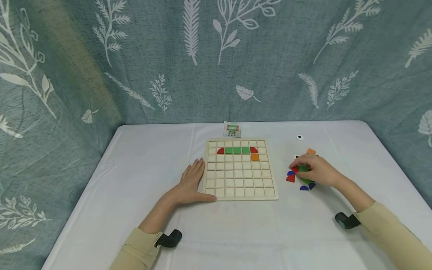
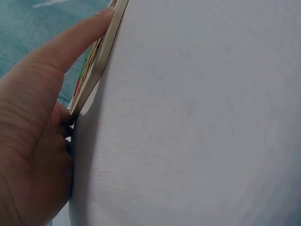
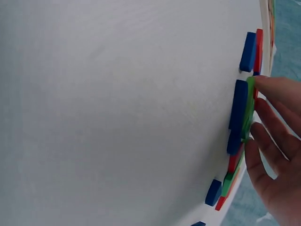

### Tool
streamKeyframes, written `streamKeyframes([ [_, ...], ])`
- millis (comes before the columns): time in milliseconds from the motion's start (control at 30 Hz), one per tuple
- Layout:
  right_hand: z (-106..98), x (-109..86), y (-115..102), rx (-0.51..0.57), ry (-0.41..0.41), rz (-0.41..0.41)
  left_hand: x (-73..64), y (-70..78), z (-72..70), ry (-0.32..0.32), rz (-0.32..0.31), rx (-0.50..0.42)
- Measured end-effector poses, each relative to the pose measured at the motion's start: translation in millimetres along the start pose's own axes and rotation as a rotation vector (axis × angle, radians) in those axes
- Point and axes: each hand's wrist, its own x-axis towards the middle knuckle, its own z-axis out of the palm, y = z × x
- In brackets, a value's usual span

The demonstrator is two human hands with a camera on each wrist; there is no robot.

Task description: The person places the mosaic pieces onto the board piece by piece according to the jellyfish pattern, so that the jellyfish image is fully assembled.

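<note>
A wooden grid board lies flat on the table. In one upper row are a red rounded piece, several green squares and a second red rounded piece; an orange square sits below the latter. My left hand rests along the board's left edge, fingers straight, thumb at the near-left corner. Over the loose pieces, my right hand pinches a red piece between thumb and fingertip. Green, blue and red pieces lie beneath and beside it, partly hidden.
A small picture card lies behind the board. Behind the right hand are a white disc with a black dot and an orange piece. The white-covered table meets a green leaf-patterned curtain at the back.
</note>
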Motion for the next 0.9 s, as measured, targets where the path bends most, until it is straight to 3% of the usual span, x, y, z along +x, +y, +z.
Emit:
streamKeyframes([
  [333, 0, 1.4, 1, -0.060, 0.018, 0.058, 0.8, 2.2, -1.0, -0.001, 0.007, -0.006],
  [600, 2, 3.6, 3, -0.034, 0.043, 0.116, 0.3, 1.9, -1.7, -0.002, 0.006, -0.004],
  [900, 14, 18.5, -9, -0.015, 0.127, 0.076, -0.3, 2.0, -2.1, -0.009, -0.006, -0.008],
])
